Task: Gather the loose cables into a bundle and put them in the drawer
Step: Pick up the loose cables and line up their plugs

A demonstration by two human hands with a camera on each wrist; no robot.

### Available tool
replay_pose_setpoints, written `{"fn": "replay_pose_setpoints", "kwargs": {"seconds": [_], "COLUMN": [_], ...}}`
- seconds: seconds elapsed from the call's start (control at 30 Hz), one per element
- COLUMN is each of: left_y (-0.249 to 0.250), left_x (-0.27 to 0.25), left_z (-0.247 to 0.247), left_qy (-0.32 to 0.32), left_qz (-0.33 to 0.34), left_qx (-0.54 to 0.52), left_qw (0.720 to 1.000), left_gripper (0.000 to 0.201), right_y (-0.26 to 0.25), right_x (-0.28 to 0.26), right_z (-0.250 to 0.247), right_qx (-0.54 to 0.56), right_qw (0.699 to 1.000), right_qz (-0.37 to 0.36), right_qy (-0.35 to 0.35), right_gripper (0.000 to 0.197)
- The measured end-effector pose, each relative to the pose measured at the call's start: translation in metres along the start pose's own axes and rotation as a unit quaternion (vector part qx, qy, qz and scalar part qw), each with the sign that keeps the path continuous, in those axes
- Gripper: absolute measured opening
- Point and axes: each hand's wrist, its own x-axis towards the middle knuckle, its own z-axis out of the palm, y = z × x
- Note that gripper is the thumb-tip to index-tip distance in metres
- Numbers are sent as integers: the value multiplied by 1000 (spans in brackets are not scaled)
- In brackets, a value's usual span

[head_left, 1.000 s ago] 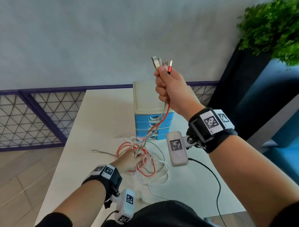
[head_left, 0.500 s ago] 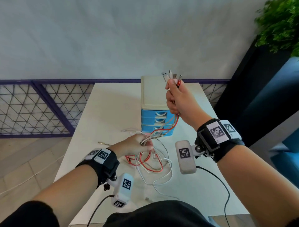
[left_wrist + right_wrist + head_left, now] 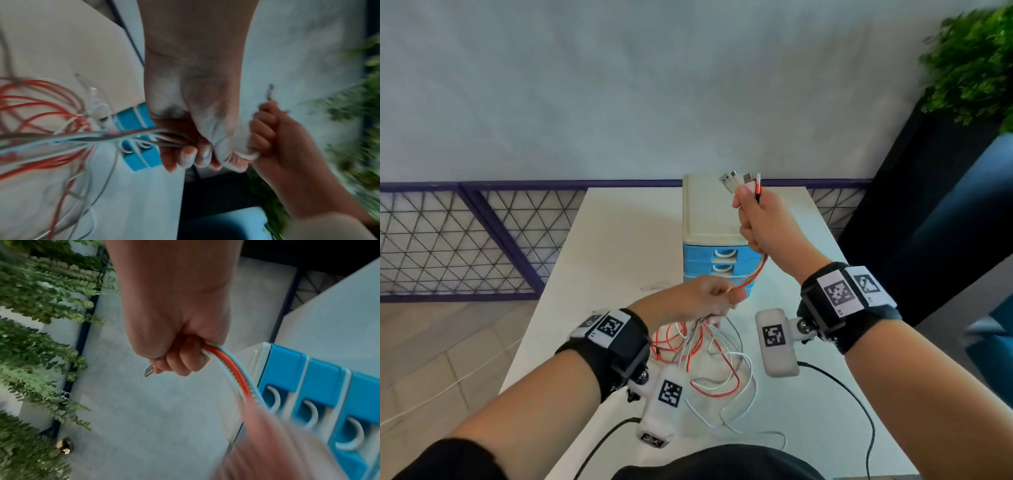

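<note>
My right hand grips the cable bundle near its plug ends, which stick up above the fist. The red, white and braided cables sag from it down to my left hand, which is curled round them lower down, in front of the drawer unit. Below the left hand the loose cable loops hang onto the white table. The blue drawer unit with a cream top stands behind both hands, its drawers closed.
Black leads from the wrist cameras trail over the table's near edge. A purple mesh fence runs behind the table. A dark planter with green foliage stands at the right, beside a blue seat.
My right hand has come down with the plug ends, from well above the drawer unit to just over its top. My left hand has lifted off the table and slid up along the cables.
</note>
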Motion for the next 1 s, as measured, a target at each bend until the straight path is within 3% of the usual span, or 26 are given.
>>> {"fn": "replay_pose_setpoints", "kwargs": {"seconds": [0.17,0.23,0.3,0.47,0.53,0.6,0.7,0.8,0.9,1.0], "left_y": [-81,-93,-92,-77,-80,-89,-94,-103,-121,-134], "left_x": [-21,-26,-21,1,5,7,2,-2,-3,2], "left_z": [-13,-5,2,27,25,11,-21,-50,-73,-69], "left_qy": [3,-21,-23,-32,-37,-4,85,204,311,287], "left_qz": [-93,-153,-161,-128,-133,-144,-155,-121,-138,-166], "left_qx": [84,118,188,254,260,248,177,98,186,246], "left_qw": [992,981,969,958,956,958,968,967,922,911], "left_gripper": [25,18,20,36,54,77,86,58,26,16], "right_y": [-3,-2,-3,-5,-4,-3,0,8,15,18], "right_x": [10,10,6,-7,-9,-10,-12,-15,-20,-28], "right_z": [-32,-40,-40,-25,-21,-20,-23,-25,-28,-32], "right_qx": [-102,-110,-118,-183,-199,-213,-228,-210,-215,-207], "right_qw": [987,984,984,978,974,970,966,971,972,974], "right_qz": [-31,-31,-34,-62,-81,-91,-85,-67,-40,-31], "right_qy": [117,136,130,75,71,79,88,92,89,83], "right_gripper": [31,32,32,31,31,32,33,32,33,34]}}
